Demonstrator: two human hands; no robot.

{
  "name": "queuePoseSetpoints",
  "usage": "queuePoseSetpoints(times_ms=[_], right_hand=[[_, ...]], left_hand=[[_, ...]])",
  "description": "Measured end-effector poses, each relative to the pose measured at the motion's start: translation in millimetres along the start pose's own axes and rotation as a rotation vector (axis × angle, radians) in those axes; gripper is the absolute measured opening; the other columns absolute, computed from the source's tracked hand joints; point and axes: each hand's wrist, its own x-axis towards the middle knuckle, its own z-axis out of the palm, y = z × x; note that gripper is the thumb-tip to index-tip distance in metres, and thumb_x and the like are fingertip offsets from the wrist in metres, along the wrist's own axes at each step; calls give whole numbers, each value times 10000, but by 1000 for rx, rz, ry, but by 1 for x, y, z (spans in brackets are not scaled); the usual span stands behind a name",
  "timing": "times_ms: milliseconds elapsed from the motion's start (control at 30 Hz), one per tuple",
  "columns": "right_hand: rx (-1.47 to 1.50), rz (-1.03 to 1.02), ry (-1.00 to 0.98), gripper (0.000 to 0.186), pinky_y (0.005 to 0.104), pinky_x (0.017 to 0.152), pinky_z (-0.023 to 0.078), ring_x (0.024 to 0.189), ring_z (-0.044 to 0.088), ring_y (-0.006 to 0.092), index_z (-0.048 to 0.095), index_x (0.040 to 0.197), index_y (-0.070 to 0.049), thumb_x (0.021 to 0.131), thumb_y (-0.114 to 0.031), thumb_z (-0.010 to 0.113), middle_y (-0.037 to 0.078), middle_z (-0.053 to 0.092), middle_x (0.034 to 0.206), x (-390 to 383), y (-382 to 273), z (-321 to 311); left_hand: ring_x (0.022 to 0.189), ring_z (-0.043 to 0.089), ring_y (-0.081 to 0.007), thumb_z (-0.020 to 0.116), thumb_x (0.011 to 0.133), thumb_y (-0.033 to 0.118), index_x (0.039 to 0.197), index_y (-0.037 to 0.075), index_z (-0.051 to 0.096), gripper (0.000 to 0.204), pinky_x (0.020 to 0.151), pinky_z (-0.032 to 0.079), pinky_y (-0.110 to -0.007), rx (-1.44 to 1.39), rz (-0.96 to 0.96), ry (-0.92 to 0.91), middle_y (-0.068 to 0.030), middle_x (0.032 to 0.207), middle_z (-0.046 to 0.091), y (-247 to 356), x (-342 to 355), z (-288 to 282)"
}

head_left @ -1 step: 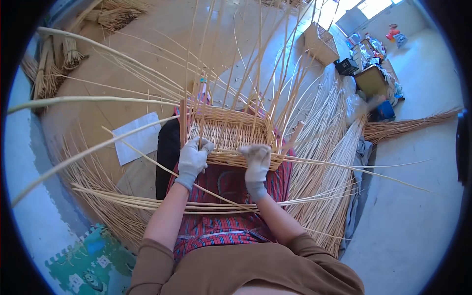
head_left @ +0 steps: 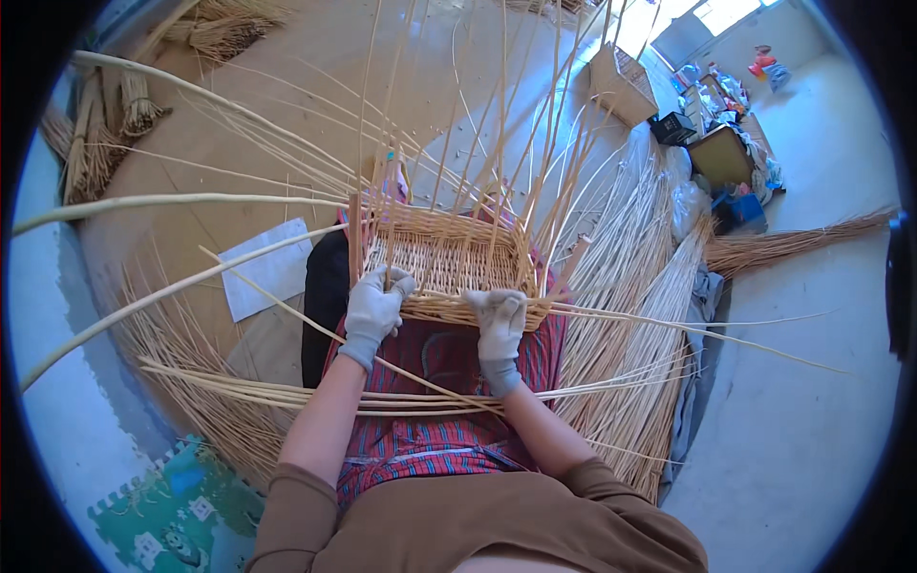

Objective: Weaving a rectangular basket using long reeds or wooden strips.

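Observation:
A half-woven rectangular wicker basket point(head_left: 444, 248) rests over my lap on red striped cloth point(head_left: 439, 444), long pale stakes standing up and fanning out from it. My gloved left hand point(head_left: 377, 310) is closed around an upright stake at the basket's near left corner. My gloved right hand point(head_left: 499, 329) has its fingers bent over the near rim, toward the right end, where thin canes run out to the right. Several long canes point(head_left: 239, 387) lie across my lap below both hands.
Cane bundles point(head_left: 91, 143) lie at the far left, loose strands point(head_left: 621, 382) along my right, a dark bundle point(head_left: 793, 239) beyond them. A white sheet point(head_left: 267, 272) lies left of the basket. A tall woven basket point(head_left: 621, 81) and cluttered boxes point(head_left: 721, 158) stand upper right; a green foam mat point(head_left: 167, 506) lower left.
My right hand has shifted very slightly downward at the near rim. My left hand and the basket look nearly the same.

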Motion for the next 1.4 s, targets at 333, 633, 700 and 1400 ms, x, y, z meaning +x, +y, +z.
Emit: queuePoseSetpoints(times_ms=[333, 633, 700, 1400], right_hand=[[273, 420, 153, 343, 456, 949, 601, 1015, 733, 348, 534, 1167, -40, 1136, -369, 443, 152, 676, 982, -26, -30, 10], [-21, 385, 272, 129, 341, 804, 617, 892, 747, 220, 498, 1178, -63, 1062, -71, 556, 161, 738, 982, 20, -54, -97], [-147, 309, 125, 139, 350, 819, 608, 887, 745, 212, 496, 1186, -55, 1057, -57, 549, 170, 731, 1005, 31, -64, -97], [164, 188, 93, 257, 193, 465, 515, 585, 660, 120, 469, 1322, -73, 1125, -238, 485, 140, 742, 937, 32, -56, -119]], left_hand=[[500, 657, -162, 807, 934, 387, 924, 31, 592, 416, 376, 510, -294, 43, -46, 41, -81, 721, 662, 13, 0, 9], [744, 736, -214, 670, 1013, 153, 1265, 5, 619, 296, 621, 606, -317, 287, 539, -77, -120, 1051, 705, 39, -6, 41], [804, 746, -246, 649, 1015, 129, 1286, 7, 623, 298, 714, 615, -325, 102, -141, -473, -101, 1006, 726, 40, 4, 67], [456, 557, -122, 681, 1018, 319, 1153, 39, 637, 314, 382, 465, -275, 144, -45, -223, -67, 836, 663, 34, 4, 81]])
